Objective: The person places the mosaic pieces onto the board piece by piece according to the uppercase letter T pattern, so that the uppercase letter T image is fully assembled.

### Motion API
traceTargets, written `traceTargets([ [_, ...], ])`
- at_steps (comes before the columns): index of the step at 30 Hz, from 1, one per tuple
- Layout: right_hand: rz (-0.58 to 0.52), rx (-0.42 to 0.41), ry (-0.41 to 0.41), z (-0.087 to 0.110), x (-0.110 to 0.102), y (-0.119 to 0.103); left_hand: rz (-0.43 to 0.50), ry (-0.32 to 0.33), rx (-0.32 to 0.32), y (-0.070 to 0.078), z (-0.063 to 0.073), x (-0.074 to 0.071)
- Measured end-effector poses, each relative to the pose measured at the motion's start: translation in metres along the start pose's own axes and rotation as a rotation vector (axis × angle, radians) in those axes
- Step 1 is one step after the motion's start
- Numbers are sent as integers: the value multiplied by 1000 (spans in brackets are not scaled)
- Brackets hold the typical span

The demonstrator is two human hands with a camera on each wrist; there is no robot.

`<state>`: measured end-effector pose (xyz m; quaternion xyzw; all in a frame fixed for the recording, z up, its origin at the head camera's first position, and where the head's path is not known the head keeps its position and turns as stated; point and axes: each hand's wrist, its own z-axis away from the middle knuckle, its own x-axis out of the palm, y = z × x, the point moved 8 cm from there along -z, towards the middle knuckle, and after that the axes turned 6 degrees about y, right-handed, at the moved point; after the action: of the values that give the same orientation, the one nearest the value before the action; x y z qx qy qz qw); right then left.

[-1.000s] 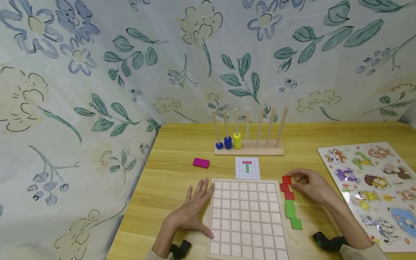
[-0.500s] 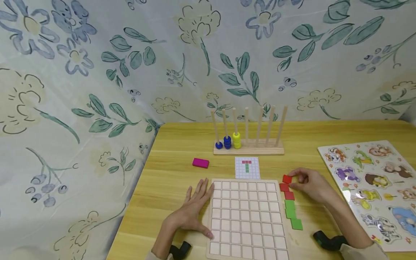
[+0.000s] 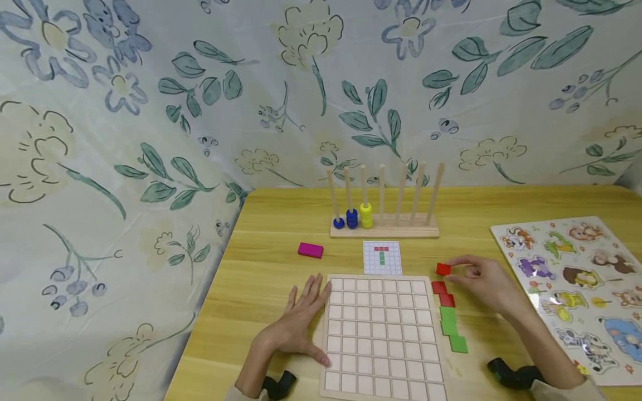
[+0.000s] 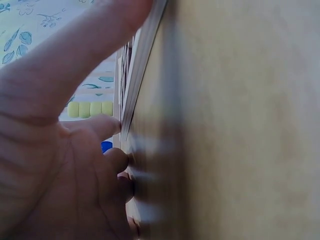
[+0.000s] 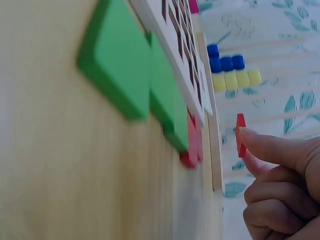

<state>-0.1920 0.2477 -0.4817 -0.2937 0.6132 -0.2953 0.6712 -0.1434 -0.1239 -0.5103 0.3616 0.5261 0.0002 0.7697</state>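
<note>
Between thumb and forefinger my right hand (image 3: 484, 281) pinches a red square tile (image 3: 443, 269), lifted off the table in the right wrist view, where the tile (image 5: 241, 135) shows nearly edge-on. Two more red tiles (image 3: 446, 301) and several green tiles (image 3: 448, 327) lie in a staggered column along the right side of a wooden grid board (image 3: 325, 334). My left hand (image 3: 293, 326) lies spread at the board's left edge, thumb and fingertips right at the rim. In the left wrist view the thumb (image 4: 75, 55) stretches to the board's side.
Behind the board lies a pattern card (image 3: 382, 258) with a red and green T. A wooden peg stand (image 3: 383, 228) with blue and yellow beads is farther back. A magenta block (image 3: 310, 250) sits left of the card, and an animal puzzle board (image 3: 546, 295) at the right.
My right hand has picked up the farthest red tile, which first tilted and then rose clear of the other red ones. The left hand has stayed in place.
</note>
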Motion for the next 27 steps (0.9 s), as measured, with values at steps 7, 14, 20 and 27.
traceTargets([
  [7, -117, -8, -103, 12, 38, -36, 10, -6, -11, 0, -1, -1],
  [14, -149, 27, -171, 16, 71, -53, 21, -7, -10, 1, 0, -1],
  [20, -115, 51, -168, 15, 82, -55, 26, -5, -5, 0, 0, -1],
  [27, -84, 49, -155, 14, 86, -55, 28, 3, 3, 1, 1, -2],
])
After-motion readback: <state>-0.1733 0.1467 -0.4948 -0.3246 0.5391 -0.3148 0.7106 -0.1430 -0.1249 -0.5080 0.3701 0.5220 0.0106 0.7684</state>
